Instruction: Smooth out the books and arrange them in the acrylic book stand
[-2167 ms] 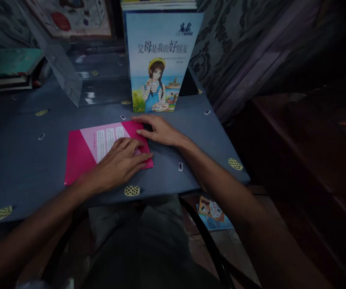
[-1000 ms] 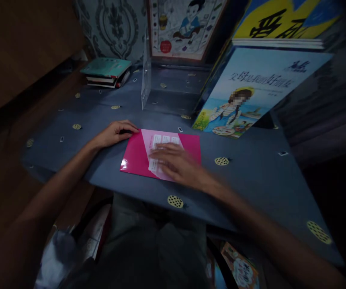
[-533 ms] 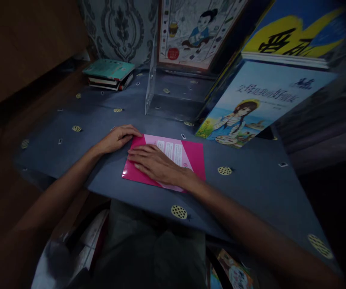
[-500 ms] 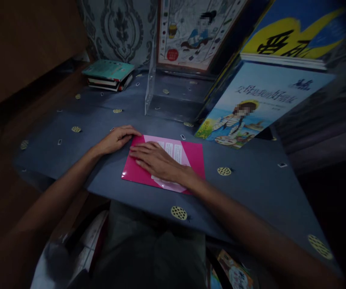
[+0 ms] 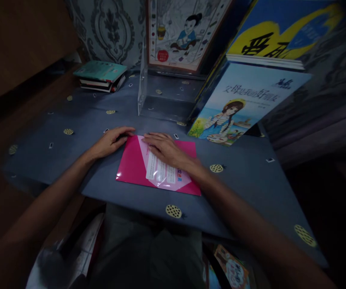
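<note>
A glossy pink book [image 5: 133, 164] with a paler pink panel and white text boxes lies flat in front of me. My right hand [image 5: 166, 150] rests on its upper part, palm down, with its fingers stretched toward the left. At the book's upper left corner is my left hand [image 5: 109, 142], fingers extended over the tablecloth and thumb by the cover's edge. Neither hand is gripping anything. The right hand and wrist hide part of the printed panel.
The dark blue tablecloth [image 5: 94, 176] has a pineapple print. Behind the pink book stands a clear acrylic holder [image 5: 142, 86]. Picture books [image 5: 248, 96] lean upright at the right, with another illustrated book [image 5: 187, 36] behind. A small stack of books [image 5: 102, 72] sits at the back left.
My right hand has slid over the cover toward its far edge, uncovering more of the lower text. The left hand stays by the corner. The whole view has shifted slightly.
</note>
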`<state>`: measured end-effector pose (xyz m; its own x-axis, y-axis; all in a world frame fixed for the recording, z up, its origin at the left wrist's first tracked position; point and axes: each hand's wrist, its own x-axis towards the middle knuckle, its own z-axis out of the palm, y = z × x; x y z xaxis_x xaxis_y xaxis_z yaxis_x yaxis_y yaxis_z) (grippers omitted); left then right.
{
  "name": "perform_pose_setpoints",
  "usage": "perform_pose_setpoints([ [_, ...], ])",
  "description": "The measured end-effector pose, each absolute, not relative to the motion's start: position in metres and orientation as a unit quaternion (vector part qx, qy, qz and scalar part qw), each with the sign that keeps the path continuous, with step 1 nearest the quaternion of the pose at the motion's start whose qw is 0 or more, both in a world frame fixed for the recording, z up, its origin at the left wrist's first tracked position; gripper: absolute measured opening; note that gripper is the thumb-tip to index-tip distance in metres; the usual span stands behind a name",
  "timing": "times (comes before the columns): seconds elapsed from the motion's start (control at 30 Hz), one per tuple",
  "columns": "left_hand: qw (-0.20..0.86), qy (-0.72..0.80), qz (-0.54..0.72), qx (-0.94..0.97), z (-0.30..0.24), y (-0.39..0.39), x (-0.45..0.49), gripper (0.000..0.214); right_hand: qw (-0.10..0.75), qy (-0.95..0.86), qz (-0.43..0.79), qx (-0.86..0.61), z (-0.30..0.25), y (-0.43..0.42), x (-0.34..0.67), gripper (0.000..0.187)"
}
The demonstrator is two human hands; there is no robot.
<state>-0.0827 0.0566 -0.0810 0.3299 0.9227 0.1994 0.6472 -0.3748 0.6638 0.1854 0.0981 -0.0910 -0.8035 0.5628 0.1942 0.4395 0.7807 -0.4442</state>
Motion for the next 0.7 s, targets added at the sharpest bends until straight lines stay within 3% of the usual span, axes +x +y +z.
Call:
perform_pose_setpoints([
  [0.23, 0.182, 0.502, 0.226, 0.815, -0.069, 0.052, -0.077, 0.045, 0.180, -0.910, 0.192, -0.321, -0.096, 0.090, 0.253, 0.041],
  [0.43, 0.092, 0.508, 0.147, 0.844, -0.058, 0.039, -0.055, 0.055, 0.225, -0.887, 0.194, -0.355, -0.105, 0.080, 0.285, 0.043],
  [0.7, 0.000, 0.380, 0.069, 0.922, -0.064, -0.021, 0.021, 0.064, 0.256, -0.880, 0.211, -0.341, -0.107, 0.080, 0.288, 0.040],
])
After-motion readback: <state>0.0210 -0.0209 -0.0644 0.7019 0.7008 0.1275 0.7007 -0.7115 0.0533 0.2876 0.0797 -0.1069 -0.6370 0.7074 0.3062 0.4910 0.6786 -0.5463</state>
